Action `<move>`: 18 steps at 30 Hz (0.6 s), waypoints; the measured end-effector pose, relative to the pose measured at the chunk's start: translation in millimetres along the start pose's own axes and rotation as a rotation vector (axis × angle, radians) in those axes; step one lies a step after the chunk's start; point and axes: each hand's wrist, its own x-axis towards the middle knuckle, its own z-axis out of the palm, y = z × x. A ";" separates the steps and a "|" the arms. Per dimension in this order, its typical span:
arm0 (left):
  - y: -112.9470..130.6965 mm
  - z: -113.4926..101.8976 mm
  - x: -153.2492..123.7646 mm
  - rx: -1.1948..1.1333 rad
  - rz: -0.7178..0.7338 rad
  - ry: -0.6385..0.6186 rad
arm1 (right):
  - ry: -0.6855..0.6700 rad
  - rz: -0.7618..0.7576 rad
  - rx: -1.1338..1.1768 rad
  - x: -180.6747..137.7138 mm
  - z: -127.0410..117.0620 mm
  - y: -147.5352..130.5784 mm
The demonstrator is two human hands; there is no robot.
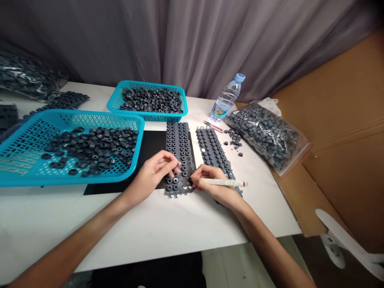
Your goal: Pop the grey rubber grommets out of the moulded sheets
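Observation:
My right hand (211, 182) is closed around a white pen-like stick (223, 182) with a reddish rear end. Its front tip is hidden by the fingers, at the lower right of a dark grid-like plastic strip (178, 140). Over the same strip my left hand (160, 170) is closed, thumb and fingers together. Whatever it may hold is too small to make out. Small dark ring-shaped pieces (172, 187) sit in rows on the strip, with some open holes near the hands. A second dark strip (210, 146) lies to the right, partly under my right hand.
Blue baskets (139, 148) (185, 100) hold many loose dark rings. A water bottle (225, 100), pink-handled nippers (214, 127), loose pieces (234, 138) and a filled clear bag (267, 134) are at the right. Another bag (27, 76) lies far left. A black mat (153, 148) is under the strip.

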 end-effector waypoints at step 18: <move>22.5 13.7 -14.8 -0.577 -0.267 -0.116 | 0.014 -0.020 0.092 -2.6 -2.9 -1.9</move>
